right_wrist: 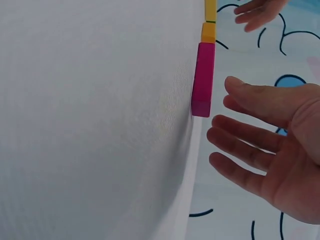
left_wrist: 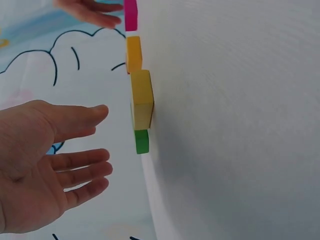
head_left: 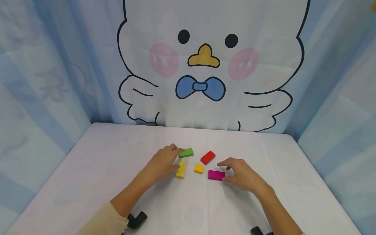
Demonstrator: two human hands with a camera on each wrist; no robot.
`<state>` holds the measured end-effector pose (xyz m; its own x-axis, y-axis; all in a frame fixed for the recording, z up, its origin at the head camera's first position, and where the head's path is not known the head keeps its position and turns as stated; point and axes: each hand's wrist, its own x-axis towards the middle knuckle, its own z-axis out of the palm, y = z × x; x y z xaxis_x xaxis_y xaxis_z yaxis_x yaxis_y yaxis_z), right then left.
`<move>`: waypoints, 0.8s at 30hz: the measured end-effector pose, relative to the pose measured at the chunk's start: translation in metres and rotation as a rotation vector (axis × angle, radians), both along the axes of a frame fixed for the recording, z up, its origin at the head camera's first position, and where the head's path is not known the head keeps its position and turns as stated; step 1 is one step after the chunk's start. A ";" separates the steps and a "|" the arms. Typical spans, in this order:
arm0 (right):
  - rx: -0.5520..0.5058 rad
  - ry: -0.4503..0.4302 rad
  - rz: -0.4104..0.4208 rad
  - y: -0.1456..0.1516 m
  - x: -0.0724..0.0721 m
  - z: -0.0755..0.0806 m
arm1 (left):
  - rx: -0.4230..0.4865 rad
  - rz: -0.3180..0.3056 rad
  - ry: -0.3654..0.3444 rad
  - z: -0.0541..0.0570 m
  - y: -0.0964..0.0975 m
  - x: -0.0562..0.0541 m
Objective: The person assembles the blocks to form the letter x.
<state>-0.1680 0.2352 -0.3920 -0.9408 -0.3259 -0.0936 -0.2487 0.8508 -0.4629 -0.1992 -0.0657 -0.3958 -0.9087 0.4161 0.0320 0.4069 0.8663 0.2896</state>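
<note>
Several coloured blocks lie on the white table. My left hand (head_left: 165,162) hovers beside the yellow block (head_left: 180,170) and the green block (head_left: 186,153), its fingers relaxed and holding nothing. In the left wrist view a gap shows between the thumb and the yellow block (left_wrist: 142,97). To the right, my right hand (head_left: 242,174) is over the outer end of the magenta block (head_left: 216,175), fingers loosely bent. The right wrist view shows its fingertips apart from the magenta block (right_wrist: 204,77). Between the hands sit a small orange-yellow block (head_left: 199,168) and a red block (head_left: 208,157).
A white cloth covers the table (head_left: 188,209). Behind it hangs a curtain (head_left: 202,111) with a cartoon face and a blue bow tie, and more curtain closes off both sides. Black wrist-camera parts (head_left: 137,220) show by the left sleeve.
</note>
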 end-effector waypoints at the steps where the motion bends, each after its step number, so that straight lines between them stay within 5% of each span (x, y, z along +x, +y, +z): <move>1: 0.000 -0.003 0.002 0.000 0.000 0.000 | 0.014 -0.004 -0.010 0.000 0.002 -0.001; 11: -0.011 -0.022 0.018 -0.001 0.001 0.000 | 0.114 -0.030 -0.113 0.000 0.018 -0.005; 24: -0.031 -0.029 0.064 0.001 -0.003 -0.006 | 0.083 -0.085 -0.178 0.001 0.038 -0.010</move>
<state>-0.1708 0.2361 -0.3976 -0.9150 -0.3883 -0.1096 -0.2880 0.8187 -0.4967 -0.2095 -0.0273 -0.3953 -0.8649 0.4940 -0.0886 0.4133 0.8012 0.4328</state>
